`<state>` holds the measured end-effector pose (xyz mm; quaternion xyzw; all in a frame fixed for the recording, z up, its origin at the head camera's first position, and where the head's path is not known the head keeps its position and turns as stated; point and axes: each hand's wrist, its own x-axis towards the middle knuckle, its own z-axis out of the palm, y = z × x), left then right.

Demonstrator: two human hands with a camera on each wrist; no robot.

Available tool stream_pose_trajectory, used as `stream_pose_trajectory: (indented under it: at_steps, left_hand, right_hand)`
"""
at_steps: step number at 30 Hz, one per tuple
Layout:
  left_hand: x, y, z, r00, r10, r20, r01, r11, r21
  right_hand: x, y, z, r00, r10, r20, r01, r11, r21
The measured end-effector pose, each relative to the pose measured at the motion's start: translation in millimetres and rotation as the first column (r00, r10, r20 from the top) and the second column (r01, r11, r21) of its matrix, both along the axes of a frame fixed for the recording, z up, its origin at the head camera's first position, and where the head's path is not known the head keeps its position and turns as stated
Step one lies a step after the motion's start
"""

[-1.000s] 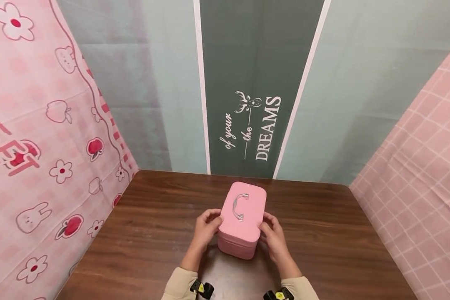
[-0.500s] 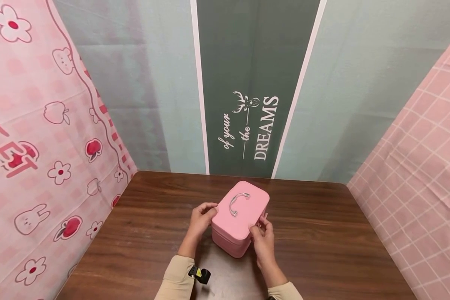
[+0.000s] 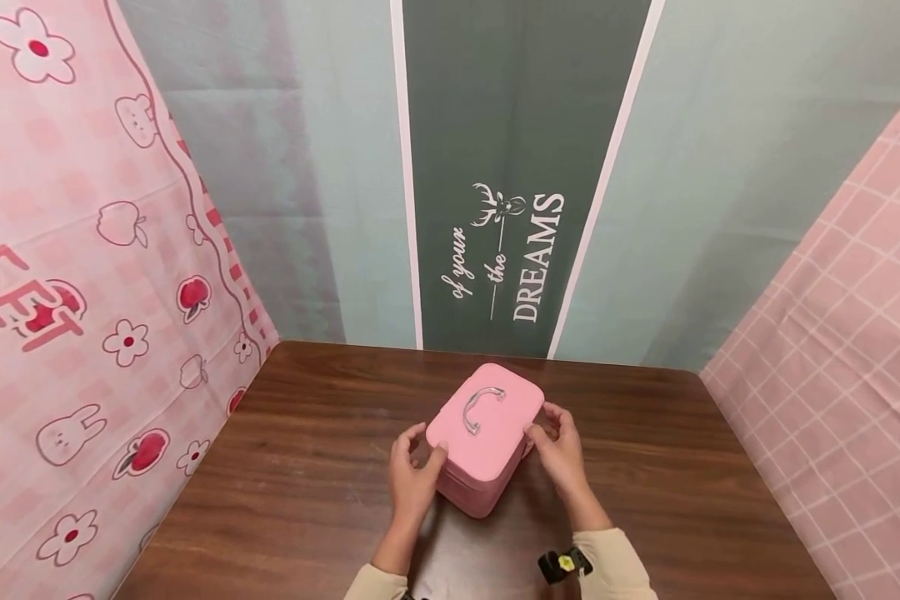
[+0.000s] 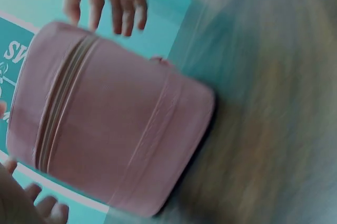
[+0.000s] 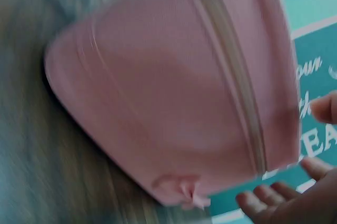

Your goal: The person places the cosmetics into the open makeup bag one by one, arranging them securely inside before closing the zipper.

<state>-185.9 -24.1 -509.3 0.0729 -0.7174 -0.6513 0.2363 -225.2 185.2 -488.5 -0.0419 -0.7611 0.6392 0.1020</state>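
A pink vanity case (image 3: 495, 442) stands on the table, lid down, turned at an angle. A silver handle (image 3: 471, 410) arches over its lid. Around the upper part runs a zipper (image 4: 60, 103), and a small pink bow (image 5: 184, 187) sits low on one side. My left hand (image 3: 414, 479) is at the near left corner, thumb by the lid's edge, fingers loosely bent. On the right side, my right hand (image 3: 562, 450) has its thumb by the lid's rim; the right wrist view shows its fingers (image 5: 268, 195) loosely spread beside the case.
The brown wooden table (image 3: 330, 392) reaches back to a green and teal curtain (image 3: 487, 100) with white lettering. Pink patterned cloth (image 3: 67, 333) hangs on the left, and pink checked cloth (image 3: 840, 317) on the right.
The case has turned clockwise, its far end swinging right. My right hand has shifted outward along the right side; my left hand has come nearer to the near left corner.
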Motion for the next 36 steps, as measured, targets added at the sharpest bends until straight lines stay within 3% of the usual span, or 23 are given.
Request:
stream_pose_trajectory:
  at_steps: [6, 9, 13, 18, 22, 27, 31, 33, 36]
  left_hand:
    - [11.8, 14.5, -1.2, 0.992, 0.121, 0.043, -0.122, 0.993, 0.010]
    - [14.4, 20.4, -1.7, 0.987, 0.136, 0.090, -0.138, 0.990, 0.010]
    - [15.3, 25.9, -2.4, 0.989, 0.114, 0.098, -0.120, 0.991, 0.055]
    - [15.0, 27.6, -4.4, 0.992, 0.109, 0.058, -0.114, 0.988, 0.102]
    - [14.6, 27.4, -6.8, 0.993, 0.103, 0.064, -0.109, 0.988, 0.106]
    - [10.6, 20.8, -9.5, 0.995, 0.051, 0.083, -0.061, 0.990, 0.124]
    - [1.0, 8.7, -8.9, 1.000, -0.018, -0.001, 0.018, 0.992, 0.124]
    - [-2.3, 2.5, -2.4, 0.996, -0.061, -0.060, 0.067, 0.992, 0.110]
    - [-7.5, -6.3, 7.6, 0.988, -0.134, -0.076, 0.143, 0.982, 0.123]
  right_hand:
    - [-33.9, 18.5, -11.5, 0.997, 0.063, -0.034, -0.065, 0.995, -0.073]
    - [-42.4, 22.0, -16.7, 0.991, 0.128, -0.029, -0.130, 0.986, -0.104]
    - [-47.0, 23.1, -19.2, 0.983, 0.182, -0.030, -0.184, 0.976, -0.117]
    - [-40.4, 17.8, -4.8, 0.978, 0.208, -0.028, -0.210, 0.971, -0.111]
    - [-43.8, 19.6, -11.7, 0.981, 0.194, -0.025, -0.196, 0.974, -0.111]
    - [-39.3, 20.7, -17.9, 0.991, 0.131, 0.009, -0.129, 0.985, -0.116]
    - [-28.7, 19.4, -15.3, 0.995, 0.090, 0.039, -0.085, 0.991, -0.108]
    - [-23.9, 18.2, -14.4, 0.996, 0.074, 0.044, -0.069, 0.992, -0.106]
    - [-15.5, 14.9, -13.1, 0.998, 0.044, 0.044, -0.039, 0.994, -0.101]
